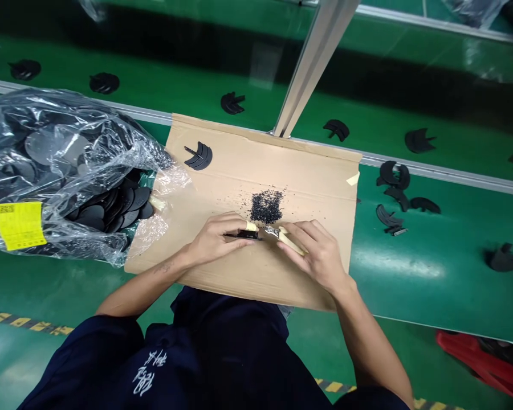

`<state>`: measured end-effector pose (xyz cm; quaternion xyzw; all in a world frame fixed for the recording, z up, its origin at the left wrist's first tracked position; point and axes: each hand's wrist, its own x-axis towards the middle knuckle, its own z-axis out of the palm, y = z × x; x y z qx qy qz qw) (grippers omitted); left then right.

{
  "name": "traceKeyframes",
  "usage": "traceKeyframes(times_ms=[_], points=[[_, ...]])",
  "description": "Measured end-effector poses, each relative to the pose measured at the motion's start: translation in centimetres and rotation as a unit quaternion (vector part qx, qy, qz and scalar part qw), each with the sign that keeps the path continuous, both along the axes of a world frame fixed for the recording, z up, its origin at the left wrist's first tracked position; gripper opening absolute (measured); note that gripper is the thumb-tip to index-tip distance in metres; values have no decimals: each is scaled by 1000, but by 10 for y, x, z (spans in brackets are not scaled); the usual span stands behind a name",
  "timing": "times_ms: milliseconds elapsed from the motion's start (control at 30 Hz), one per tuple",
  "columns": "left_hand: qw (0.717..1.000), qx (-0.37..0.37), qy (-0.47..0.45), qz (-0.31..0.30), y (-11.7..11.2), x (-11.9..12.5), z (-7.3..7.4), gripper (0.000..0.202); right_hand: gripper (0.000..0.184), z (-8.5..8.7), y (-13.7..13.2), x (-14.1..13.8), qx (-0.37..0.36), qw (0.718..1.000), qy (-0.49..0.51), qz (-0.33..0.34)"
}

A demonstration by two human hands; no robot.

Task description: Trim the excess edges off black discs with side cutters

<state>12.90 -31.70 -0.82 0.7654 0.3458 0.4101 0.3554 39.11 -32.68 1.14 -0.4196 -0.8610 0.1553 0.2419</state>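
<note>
My left hand (pixel 217 238), with yellow tape round a fingertip, pinches a flat black plastic part (pixel 248 234) above the cardboard sheet (pixel 222 279). In my right hand (pixel 318 250) is a pair of nippers (pixel 277 232) with pale yellow handles, the fingers closed round them. Their metal jaws lie just right of the black part's edge; whether they touch it I cannot tell. Beyond both hands lies a pile of small black plastic bits (pixel 267 206) on the cardboard. A curved black part with a thin stem (pixel 199 156) rests at the sheet's far left.
A clear plastic bag (pixel 68 131) of black discs (pixel 111 205), with a yellow label (pixel 20 225), lies at the left. Several curved black parts (pixel 393 175) sit on the green bench to the right. A metal post (pixel 312 68) rises behind the cardboard. A red container (pixel 479 361) is at lower right.
</note>
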Motion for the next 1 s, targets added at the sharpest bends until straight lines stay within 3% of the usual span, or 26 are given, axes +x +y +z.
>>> traceKeyframes(times_ms=[200, 333, 433, 533, 667, 767, 833, 1000], points=[[991, 71, 107, -23, 7, 6, -7, 20, 32, 1, 2, -4, 39, 996, -76, -20], [978, 113, 172, 45, 11, 3, -12, 17, 33, 1, 1, -1, 47, 994, -82, -48], [982, 110, 131, 80, 13, 0, -11, 17, 32, -1, -1, 3, 31, 995, -58, -73], [994, 63, 52, 76, 14, 2, -9, 16, 31, -1, -3, 3, -27, 997, 9, -71], [993, -74, -40, 78, 13, 9, -12, 22, 28, 2, -5, -6, -111, 988, 104, -10], [983, -144, -100, 53, 9, 12, -15, 26, 27, 2, -8, -15, -117, 985, 124, 25], [987, -130, -80, 46, 6, 12, -14, 23, 31, 1, -10, -20, -87, 989, 119, 28], [1000, -3, -2, 25, 4, 6, -7, 16, 39, 9, -15, -20, -39, 987, 137, 78]])
